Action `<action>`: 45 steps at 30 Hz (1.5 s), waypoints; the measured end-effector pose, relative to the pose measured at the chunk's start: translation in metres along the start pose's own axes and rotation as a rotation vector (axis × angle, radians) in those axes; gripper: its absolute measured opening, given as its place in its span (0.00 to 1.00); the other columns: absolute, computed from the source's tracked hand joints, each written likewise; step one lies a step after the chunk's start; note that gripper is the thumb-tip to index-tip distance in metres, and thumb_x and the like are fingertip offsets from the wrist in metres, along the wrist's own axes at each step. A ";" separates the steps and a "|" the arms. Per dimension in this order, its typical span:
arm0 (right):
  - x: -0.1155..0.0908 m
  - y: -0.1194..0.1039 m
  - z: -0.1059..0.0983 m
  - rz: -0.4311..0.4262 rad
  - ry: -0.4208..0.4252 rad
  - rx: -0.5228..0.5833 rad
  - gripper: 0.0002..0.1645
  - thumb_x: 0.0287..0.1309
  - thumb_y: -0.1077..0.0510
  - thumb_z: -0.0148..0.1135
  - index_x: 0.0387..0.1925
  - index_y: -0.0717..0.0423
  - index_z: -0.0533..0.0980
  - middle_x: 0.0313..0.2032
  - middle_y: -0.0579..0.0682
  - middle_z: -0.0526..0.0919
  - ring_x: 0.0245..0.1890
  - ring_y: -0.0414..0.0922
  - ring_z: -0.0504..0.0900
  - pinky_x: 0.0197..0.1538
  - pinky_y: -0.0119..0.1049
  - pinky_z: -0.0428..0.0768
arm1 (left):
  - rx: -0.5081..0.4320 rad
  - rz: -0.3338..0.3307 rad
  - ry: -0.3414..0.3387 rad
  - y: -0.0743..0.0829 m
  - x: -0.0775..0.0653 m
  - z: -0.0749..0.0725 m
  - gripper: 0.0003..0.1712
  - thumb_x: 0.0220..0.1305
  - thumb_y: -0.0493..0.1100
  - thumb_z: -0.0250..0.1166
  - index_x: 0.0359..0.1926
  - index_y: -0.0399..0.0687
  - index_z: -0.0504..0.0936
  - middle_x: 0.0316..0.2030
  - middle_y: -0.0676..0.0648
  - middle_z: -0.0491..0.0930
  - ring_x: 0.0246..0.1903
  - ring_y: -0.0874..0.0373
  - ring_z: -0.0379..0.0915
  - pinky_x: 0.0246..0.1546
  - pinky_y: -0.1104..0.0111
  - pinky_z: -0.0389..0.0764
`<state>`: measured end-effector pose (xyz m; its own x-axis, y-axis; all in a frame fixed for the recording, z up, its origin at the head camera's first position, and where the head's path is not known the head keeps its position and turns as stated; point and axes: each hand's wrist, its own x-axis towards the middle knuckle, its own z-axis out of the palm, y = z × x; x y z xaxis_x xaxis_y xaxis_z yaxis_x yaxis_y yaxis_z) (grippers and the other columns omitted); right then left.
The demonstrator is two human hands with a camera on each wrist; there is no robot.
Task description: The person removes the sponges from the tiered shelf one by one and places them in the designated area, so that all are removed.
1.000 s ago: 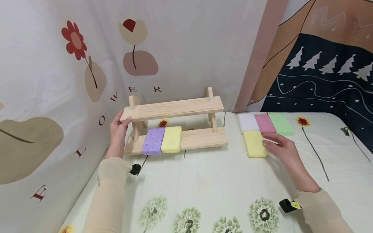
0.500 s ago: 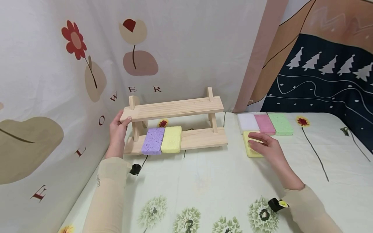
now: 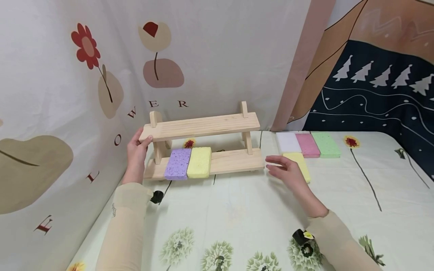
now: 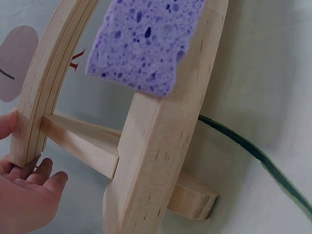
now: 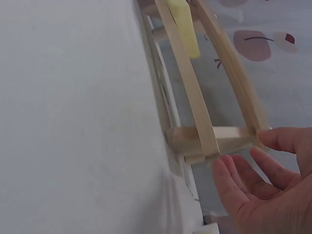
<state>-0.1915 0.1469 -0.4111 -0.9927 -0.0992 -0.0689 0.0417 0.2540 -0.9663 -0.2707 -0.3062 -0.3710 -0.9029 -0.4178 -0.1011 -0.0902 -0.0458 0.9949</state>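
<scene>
A two-tier wooden shelf rack (image 3: 203, 126) stands near the back wall. My left hand (image 3: 136, 156) grips the left end of its upper board, thumb on one face and fingers on the other, as the left wrist view also shows. On the lower board a purple sponge (image 3: 178, 164) and a yellow sponge (image 3: 199, 162) lie side by side, the purple one to the left. My right hand (image 3: 288, 174) holds nothing; it hovers by the lower board's right end, thumb and fingers spread apart. Behind it, another yellow sponge (image 3: 303, 166) on the table is partly hidden.
A white sponge (image 3: 288, 142), a pink sponge (image 3: 308, 145) and a green sponge (image 3: 326, 145) lie in a row on the table, right of the rack. Patterned cloth covers the table, and printed curtains (image 3: 217, 56) hang behind it.
My right hand has moved left, from the right edge of the loose yellow sponge, across it, to near the rack's right end. The left hand, rack and sponges stay put.
</scene>
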 end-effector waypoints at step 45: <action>0.018 -0.024 0.113 -0.121 -0.124 0.102 0.21 0.64 0.66 0.62 0.58 0.66 0.76 0.56 0.64 0.82 0.55 0.56 0.83 0.54 0.37 0.85 | -0.006 -0.001 0.015 -0.001 0.001 0.001 0.35 0.73 0.41 0.59 0.77 0.60 0.58 0.78 0.52 0.54 0.76 0.62 0.53 0.77 0.70 0.55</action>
<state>-0.1979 0.0301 -0.4177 -0.9698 -0.2426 0.0254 -0.0597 0.1351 -0.9890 -0.2719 -0.3061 -0.3722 -0.8963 -0.4315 -0.1026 -0.0887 -0.0521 0.9947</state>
